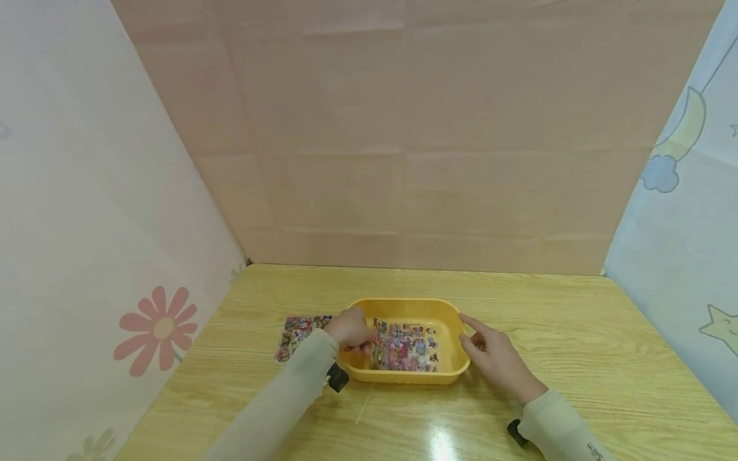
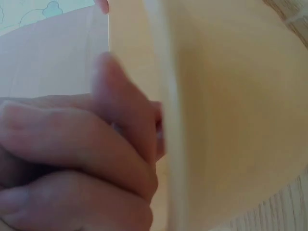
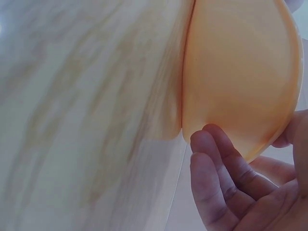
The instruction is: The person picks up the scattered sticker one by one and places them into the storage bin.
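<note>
A yellow plastic basin (image 1: 403,378) sits on the table, with a sheet of small colourful stickers (image 1: 403,349) inside it. Over the basin's left side reaches my left hand (image 1: 353,330), its fingers curled and pinching the left edge of that sheet. In the left wrist view the curled fingers (image 2: 82,139) are close beside the basin wall (image 2: 231,115), which hides much of the sheet. My right hand (image 1: 498,358) holds the basin's right end, thumb and forefinger at the rim. Its other fingertips (image 3: 202,142) lie against the outer wall in the right wrist view.
Another patterned sticker sheet (image 1: 294,333) lies on the wooden table (image 1: 548,314) left of the basin, partly covered by my left arm. A brown papered wall (image 1: 403,192) stands at the table's back edge, with pale decorated walls on both sides.
</note>
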A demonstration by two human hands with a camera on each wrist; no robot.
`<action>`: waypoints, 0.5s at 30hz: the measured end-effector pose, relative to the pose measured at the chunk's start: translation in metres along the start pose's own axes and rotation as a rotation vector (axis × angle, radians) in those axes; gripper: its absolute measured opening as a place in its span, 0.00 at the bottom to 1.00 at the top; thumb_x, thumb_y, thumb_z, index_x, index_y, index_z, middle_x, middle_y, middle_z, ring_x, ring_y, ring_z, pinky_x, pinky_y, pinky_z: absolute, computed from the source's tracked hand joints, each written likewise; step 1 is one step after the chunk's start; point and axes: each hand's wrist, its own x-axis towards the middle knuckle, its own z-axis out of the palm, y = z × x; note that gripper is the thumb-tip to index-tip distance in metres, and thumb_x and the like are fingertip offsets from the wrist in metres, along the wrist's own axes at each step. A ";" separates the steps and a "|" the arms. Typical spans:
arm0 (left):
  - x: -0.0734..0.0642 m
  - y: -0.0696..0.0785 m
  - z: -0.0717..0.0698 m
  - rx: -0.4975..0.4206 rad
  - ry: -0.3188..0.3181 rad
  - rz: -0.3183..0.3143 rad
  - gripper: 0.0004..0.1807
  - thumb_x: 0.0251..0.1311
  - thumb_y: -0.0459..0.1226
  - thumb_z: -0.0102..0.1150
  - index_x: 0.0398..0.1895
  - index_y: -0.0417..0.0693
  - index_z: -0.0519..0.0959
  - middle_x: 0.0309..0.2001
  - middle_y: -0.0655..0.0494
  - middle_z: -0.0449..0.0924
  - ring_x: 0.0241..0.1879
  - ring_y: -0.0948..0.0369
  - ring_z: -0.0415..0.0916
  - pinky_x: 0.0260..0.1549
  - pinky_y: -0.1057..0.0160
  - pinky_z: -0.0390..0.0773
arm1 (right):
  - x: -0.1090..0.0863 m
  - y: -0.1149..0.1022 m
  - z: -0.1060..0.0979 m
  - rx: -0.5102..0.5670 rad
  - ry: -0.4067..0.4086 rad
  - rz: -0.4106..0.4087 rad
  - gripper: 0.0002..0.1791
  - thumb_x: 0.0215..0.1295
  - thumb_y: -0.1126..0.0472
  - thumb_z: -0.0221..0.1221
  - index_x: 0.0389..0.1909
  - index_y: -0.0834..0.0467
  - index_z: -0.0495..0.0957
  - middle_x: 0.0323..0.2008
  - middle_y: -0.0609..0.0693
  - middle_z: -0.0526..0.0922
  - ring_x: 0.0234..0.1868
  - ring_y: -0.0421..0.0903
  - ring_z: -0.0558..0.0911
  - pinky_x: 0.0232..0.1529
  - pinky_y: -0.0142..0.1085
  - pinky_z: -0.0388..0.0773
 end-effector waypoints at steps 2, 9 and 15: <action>-0.001 0.001 0.000 0.008 -0.001 -0.001 0.23 0.69 0.32 0.55 0.13 0.40 0.84 0.11 0.55 0.77 0.08 0.66 0.57 0.10 0.68 0.54 | 0.000 0.000 0.000 0.002 0.001 0.001 0.28 0.76 0.55 0.53 0.72 0.61 0.65 0.32 0.50 0.83 0.26 0.41 0.76 0.27 0.33 0.73; -0.005 0.004 0.001 0.018 0.009 0.001 0.21 0.67 0.30 0.55 0.13 0.38 0.84 0.11 0.53 0.78 0.08 0.66 0.56 0.09 0.68 0.54 | -0.001 0.000 -0.001 0.009 -0.001 0.005 0.29 0.76 0.54 0.54 0.73 0.61 0.65 0.32 0.50 0.83 0.25 0.41 0.75 0.27 0.33 0.73; -0.004 0.003 0.002 0.022 0.031 -0.012 0.19 0.67 0.31 0.57 0.16 0.37 0.85 0.12 0.53 0.78 0.08 0.65 0.57 0.10 0.67 0.55 | 0.000 0.001 0.000 0.010 0.003 -0.007 0.28 0.76 0.55 0.54 0.72 0.62 0.66 0.32 0.51 0.83 0.25 0.41 0.76 0.27 0.33 0.73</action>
